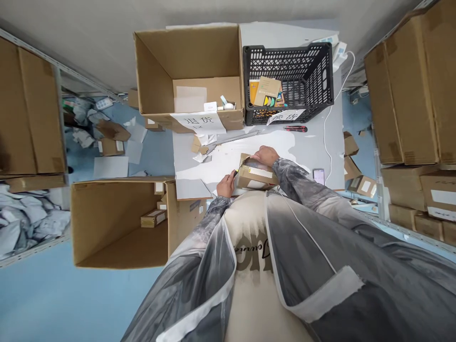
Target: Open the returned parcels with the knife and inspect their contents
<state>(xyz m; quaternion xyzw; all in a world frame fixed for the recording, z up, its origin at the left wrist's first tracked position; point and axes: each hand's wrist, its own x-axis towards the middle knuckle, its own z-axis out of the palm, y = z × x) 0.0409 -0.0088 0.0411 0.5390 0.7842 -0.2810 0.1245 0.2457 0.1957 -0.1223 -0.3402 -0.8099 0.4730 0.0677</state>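
A small brown cardboard box (257,179) with white labels and clear tape sits on the white table, close to my body. My left hand (225,185) is closed around a slim yellow-and-black utility knife (235,172), its tip against the left side of the box. My right hand (266,156) lies over the far edge of the box, fingers bent and closed on the raised cardboard there. What is inside the box is mostly hidden by my right hand and sleeve.
Behind stand a large open carton (153,71) and a black plastic crate (288,111) with small packages. A red-and-black cutter (295,128), a phone (318,176) and cardboard scraps (199,145) lie on the table (309,147). Another open carton (117,223) holding small boxes stands at the left.
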